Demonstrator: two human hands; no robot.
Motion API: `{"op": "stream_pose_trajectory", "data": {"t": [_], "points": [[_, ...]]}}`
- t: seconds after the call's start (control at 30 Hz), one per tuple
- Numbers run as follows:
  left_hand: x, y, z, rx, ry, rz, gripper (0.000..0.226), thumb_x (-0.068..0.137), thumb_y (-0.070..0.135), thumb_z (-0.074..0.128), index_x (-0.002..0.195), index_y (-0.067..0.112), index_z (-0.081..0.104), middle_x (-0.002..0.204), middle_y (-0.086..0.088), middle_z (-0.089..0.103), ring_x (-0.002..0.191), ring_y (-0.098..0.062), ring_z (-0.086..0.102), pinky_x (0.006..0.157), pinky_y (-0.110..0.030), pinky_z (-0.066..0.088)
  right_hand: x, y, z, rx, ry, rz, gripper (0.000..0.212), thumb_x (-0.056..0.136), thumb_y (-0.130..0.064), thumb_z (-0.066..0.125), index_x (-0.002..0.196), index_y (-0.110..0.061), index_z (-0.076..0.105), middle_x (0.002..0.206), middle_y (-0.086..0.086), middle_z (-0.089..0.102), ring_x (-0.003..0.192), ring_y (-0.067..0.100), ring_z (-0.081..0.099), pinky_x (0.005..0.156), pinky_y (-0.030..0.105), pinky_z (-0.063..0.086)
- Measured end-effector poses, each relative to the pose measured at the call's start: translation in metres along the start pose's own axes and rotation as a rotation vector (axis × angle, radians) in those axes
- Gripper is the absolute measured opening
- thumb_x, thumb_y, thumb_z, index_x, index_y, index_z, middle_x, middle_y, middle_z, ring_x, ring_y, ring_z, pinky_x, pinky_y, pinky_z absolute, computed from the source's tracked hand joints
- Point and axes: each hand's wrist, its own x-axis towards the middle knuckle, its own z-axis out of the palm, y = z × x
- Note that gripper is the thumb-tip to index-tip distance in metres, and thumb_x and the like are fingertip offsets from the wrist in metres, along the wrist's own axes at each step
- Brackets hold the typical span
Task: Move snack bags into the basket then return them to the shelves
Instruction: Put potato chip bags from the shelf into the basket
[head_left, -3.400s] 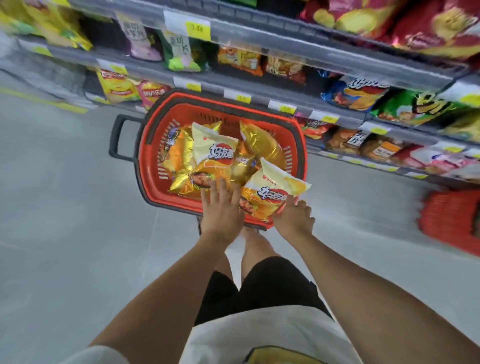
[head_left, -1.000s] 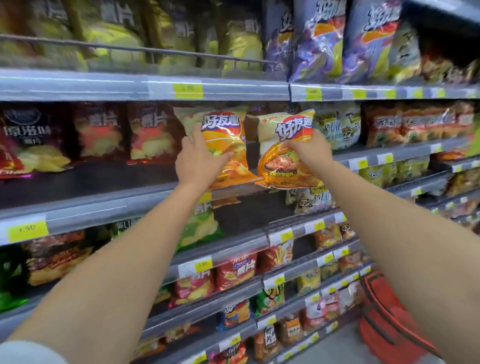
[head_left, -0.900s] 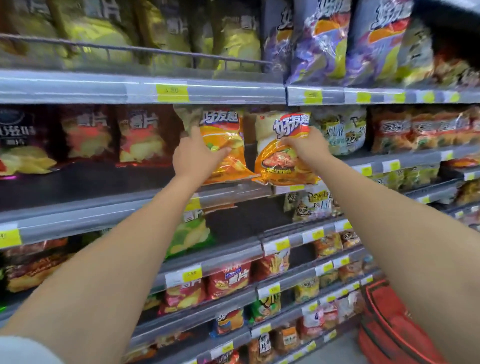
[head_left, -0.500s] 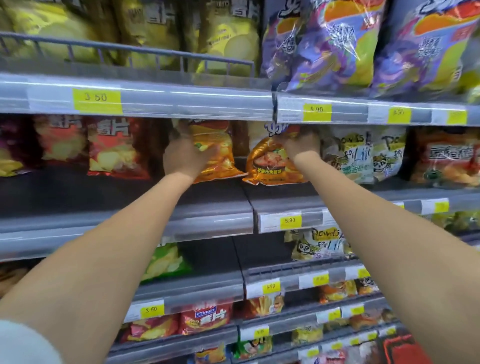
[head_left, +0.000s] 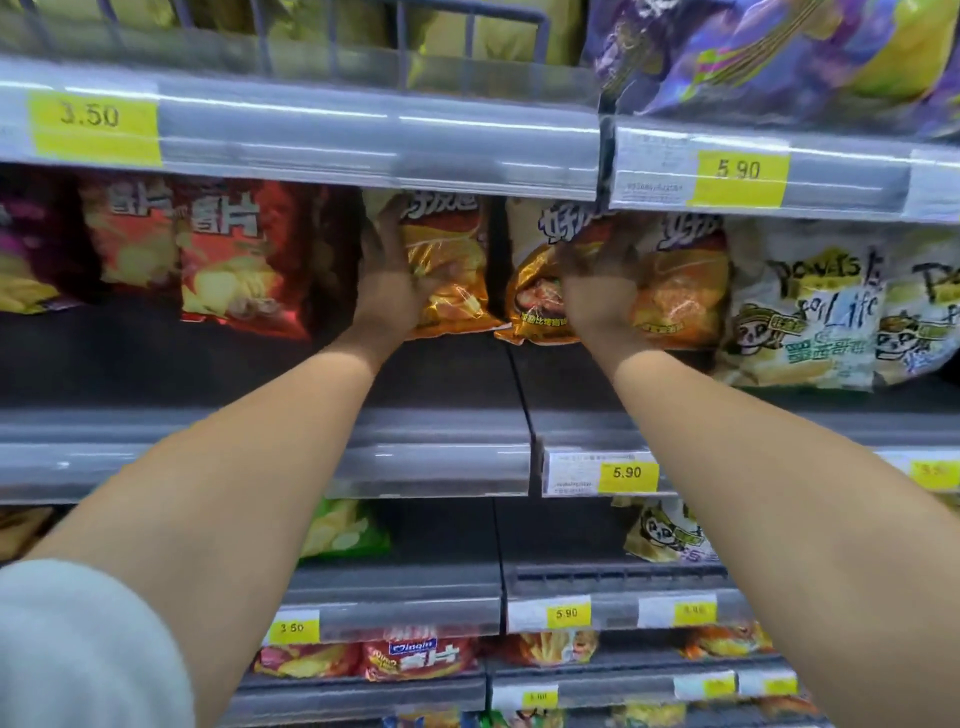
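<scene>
Orange foil bag (head_left: 460, 244): left hand (head_left: 389, 291) fingers clamped | gold-brown bag (head_left: 535, 304): right hand (head_left: 597, 301) fingers clamped

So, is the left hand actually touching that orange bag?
Touching. The head view shows the left hand gripping the orange bag by its left edge, thumb across the front.

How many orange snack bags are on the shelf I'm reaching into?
3: the left orange bag held by the left hand, the middle orange bag in the right hand, the right orange bag beside it. More may hide behind.
</scene>
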Motion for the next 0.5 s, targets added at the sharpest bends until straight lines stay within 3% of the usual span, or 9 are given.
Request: {"op": "stream_pose_trajectory", "data": {"t": [0.13,0.27,0.4,0.5], "points": [[0.008,-0.011,0.005,0.082,-0.077,-0.088,0.109,0.071,0.061,0.073,0.152,0.027,0.008,0.146,-0.023,0.026,0.130,-0.043,0.036,0.106,-0.049,0.036,0.000,0.001,0.010,-0.078,0.005,0.014,0.089,0.093,-0.051,0.052,0.152,-0.002,0.007,0.156,0.022,0.018,0.141,0.036,0.023,0.111,0.036,0.017],[0.008,-0.008,-0.003,0.150,-0.207,-0.153,0.114,0.065,0.073,0.068,0.144,0.049,-0.010,0.153,-0.019,0.013,0.131,-0.048,0.034,0.105,-0.058,0.035,0.002,-0.001,0.007,-0.041,-0.107,0.096,0.100,0.089,-0.058,0.055,0.153,-0.007,-0.003,0.154,0.024,0.020,0.139,0.040,0.026,0.112,0.041,0.021],[0.001,0.002,-0.015,0.338,-0.272,-0.176,0.115,0.069,0.077,0.061,0.145,0.047,-0.020,0.157,-0.020,0.000,0.139,-0.049,0.017,0.109,-0.057,0.021,-0.014,-0.006,-0.009,-0.018,-0.129,0.156,0.108,0.082,-0.069,0.055,0.153,-0.020,-0.009,0.154,0.022,0.021,0.139,0.041,0.024,0.113,0.047,0.019],[-0.012,0.007,-0.031,0.385,-0.259,-0.130,0.111,0.074,0.077,0.055,0.150,0.036,-0.016,0.158,-0.022,-0.005,0.141,-0.049,0.009,0.111,-0.056,0.018,-0.038,-0.019,-0.021,-0.133,-0.048,0.155,0.099,0.083,-0.062,0.058,0.152,-0.010,0.009,0.142,0.023,0.037,0.132,0.039,0.034,0.112,0.047,0.023]]}}
